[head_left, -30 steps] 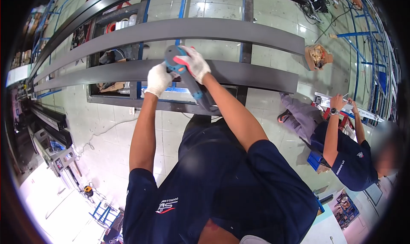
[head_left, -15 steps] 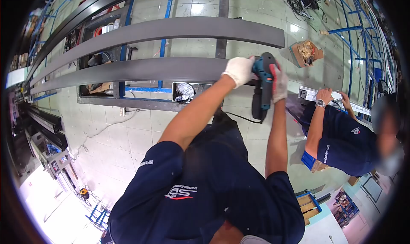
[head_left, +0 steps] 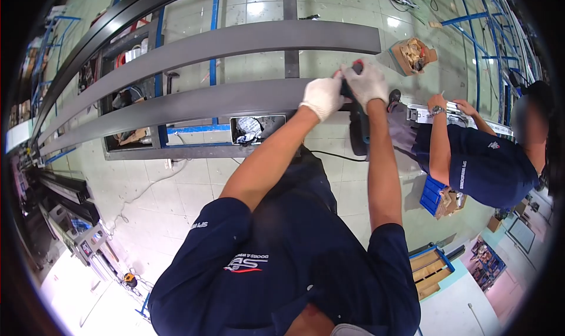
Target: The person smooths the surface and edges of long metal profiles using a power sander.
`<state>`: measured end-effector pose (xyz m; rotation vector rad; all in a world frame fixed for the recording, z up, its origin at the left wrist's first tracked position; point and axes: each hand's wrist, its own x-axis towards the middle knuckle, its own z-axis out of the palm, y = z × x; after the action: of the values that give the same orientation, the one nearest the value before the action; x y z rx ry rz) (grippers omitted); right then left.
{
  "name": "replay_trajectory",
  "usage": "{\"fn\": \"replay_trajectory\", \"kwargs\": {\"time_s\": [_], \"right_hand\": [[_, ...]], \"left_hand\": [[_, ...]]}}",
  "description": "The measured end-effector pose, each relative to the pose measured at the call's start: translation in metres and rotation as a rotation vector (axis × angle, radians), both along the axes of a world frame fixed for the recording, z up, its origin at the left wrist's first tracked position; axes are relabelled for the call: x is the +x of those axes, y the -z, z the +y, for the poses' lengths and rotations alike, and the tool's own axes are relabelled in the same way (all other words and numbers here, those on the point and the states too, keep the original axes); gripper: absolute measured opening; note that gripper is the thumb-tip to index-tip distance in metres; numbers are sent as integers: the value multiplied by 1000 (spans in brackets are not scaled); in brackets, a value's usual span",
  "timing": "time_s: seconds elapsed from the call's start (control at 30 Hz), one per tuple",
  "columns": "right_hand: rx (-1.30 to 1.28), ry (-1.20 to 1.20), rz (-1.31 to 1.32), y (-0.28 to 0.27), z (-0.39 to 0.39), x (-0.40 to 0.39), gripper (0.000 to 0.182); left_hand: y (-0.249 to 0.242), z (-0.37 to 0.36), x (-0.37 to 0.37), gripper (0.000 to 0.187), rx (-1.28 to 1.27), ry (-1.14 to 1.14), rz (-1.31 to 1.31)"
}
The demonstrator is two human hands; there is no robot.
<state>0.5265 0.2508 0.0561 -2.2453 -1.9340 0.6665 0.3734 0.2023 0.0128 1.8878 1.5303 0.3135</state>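
Left hand and right hand are curled round a power tool; tray at their 8 o'clock's got crumpled white stuff, carton at 2's got scraps.

I find the metal bench carrying two long grey bars, set apart, roughly parallel. On the tiled floor, I note an open cardboard box beyond the bars' right ends.

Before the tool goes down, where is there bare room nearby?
Bare floor lies between the near frame rail, the white cord and the wearer's dark shirt. The gap between the two flat bars looks free for a hand. Crowded: the right end of the nearer bar, with left hand, right hand and tool.
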Motion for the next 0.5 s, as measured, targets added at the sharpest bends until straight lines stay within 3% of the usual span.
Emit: {"fn": "replay_trajectory", "kwargs": {"time_s": [0.23, 0.4, 0.5], "right_hand": [[27, -151, 154, -8, -29, -189, 51], [-11, -352, 219, 1, -54, -351, 50], [-84, -534, 272, -17, -71, -427, 49]], "left_hand": [[2, -46, -174, 45, 23, -159, 130], [18, -94, -322, 32, 11, -380, 217], [28, -133, -395, 36, 94, -501, 199]]}}
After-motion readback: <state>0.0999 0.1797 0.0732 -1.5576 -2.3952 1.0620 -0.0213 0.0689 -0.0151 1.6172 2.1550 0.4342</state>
